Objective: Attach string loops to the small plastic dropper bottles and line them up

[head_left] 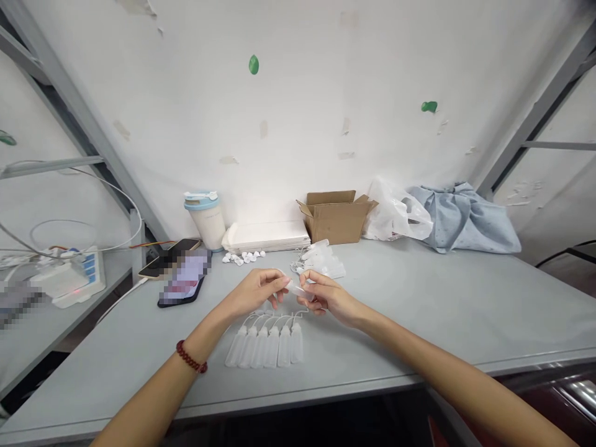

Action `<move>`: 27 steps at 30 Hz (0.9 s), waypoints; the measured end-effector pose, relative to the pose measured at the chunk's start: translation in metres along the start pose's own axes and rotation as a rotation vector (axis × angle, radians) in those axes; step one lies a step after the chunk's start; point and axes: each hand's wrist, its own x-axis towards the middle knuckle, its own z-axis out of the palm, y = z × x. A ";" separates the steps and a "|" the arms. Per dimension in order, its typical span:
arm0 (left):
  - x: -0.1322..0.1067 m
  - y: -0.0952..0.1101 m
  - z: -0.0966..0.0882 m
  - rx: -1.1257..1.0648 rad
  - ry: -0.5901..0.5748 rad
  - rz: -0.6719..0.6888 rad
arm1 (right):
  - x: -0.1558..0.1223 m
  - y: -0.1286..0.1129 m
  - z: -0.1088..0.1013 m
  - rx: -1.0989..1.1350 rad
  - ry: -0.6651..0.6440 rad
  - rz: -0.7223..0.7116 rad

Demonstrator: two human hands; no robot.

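Note:
My right hand [333, 299] is closed around a small translucent plastic bottle [302, 290], which lies sideways in front of me just above the table. The fingers of my left hand [254, 292] pinch the bottle's left end and hide its tip. Below my hands, several similar bottles [265, 347] lie side by side in a row, a thin white cord or tube curving from each neck. Behind my right hand is a loose heap of more translucent bottles [321, 256]. Farther left sits a cluster of small white caps [243, 257].
Along the wall stand a lidded cup [207, 223], a flat white stack [267, 236], an open cardboard box [338, 220], a white plastic bag [395, 214] and a blue cloth bundle [465, 220]. Two phones, one dark-edged [184, 282], lie left, near a power strip [88, 279] with cables.

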 end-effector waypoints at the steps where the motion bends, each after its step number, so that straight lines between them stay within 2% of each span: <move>1: 0.000 -0.001 0.000 0.023 0.010 -0.023 | 0.000 0.000 0.000 -0.010 0.001 0.003; 3: 0.001 -0.002 0.000 0.065 0.024 -0.025 | 0.000 0.001 0.000 -0.027 0.005 0.012; 8: 0.000 -0.002 0.000 0.040 0.015 0.091 | 0.002 0.003 -0.003 -0.029 0.016 0.009; 13: 0.002 -0.006 0.001 0.116 0.029 0.027 | 0.003 0.003 -0.005 -0.054 0.017 -0.024; 21: 0.001 -0.005 0.003 0.131 0.063 0.066 | 0.002 0.004 -0.006 -0.020 -0.022 -0.015; 27: -0.001 0.000 0.008 0.211 0.108 0.052 | 0.003 0.008 -0.004 -0.142 -0.004 -0.051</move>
